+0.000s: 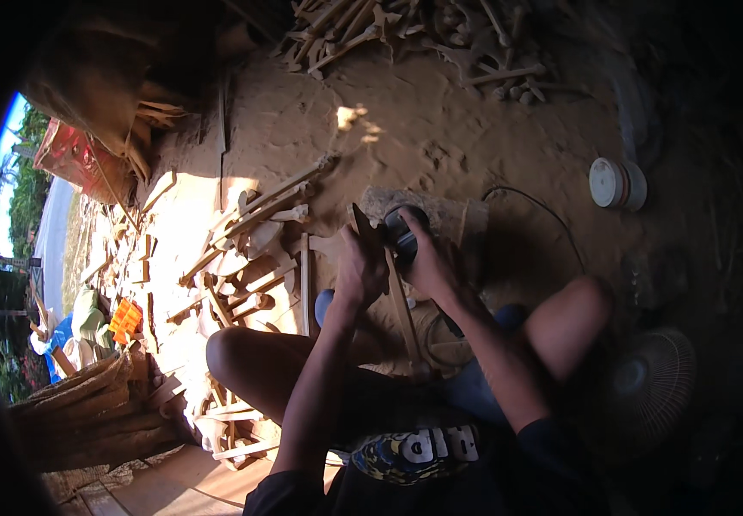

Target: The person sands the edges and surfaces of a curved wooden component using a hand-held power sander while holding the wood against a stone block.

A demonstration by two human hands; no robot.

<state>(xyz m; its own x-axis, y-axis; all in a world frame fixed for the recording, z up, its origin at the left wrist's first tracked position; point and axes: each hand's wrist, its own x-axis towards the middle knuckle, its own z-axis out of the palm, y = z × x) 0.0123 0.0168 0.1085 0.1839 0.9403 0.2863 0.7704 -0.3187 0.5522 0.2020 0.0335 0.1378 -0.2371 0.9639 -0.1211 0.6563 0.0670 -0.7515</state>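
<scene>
My left hand (360,271) is closed round a flat, thin piece of wood (363,225), whose pointed end sticks up past my fingers. To its right, my right hand (430,262) grips a dark, rounded hand-held tool (403,232) that looks like a power sander or grinder; its exact kind is hard to make out in the shade. Tool and wood meet or nearly meet between my hands. Just beyond them lies a dusty log-like block (470,222). A long wooden strip (402,314) slants down from my hands between my bent legs.
Many cut wood pieces (255,211) are heaped on the left, partly in bright sun. Another wood pile (474,43) lies at the far side. A black cord (552,212) curves across the dusty floor. On the right are a white tub (608,183) and a round fan (657,383).
</scene>
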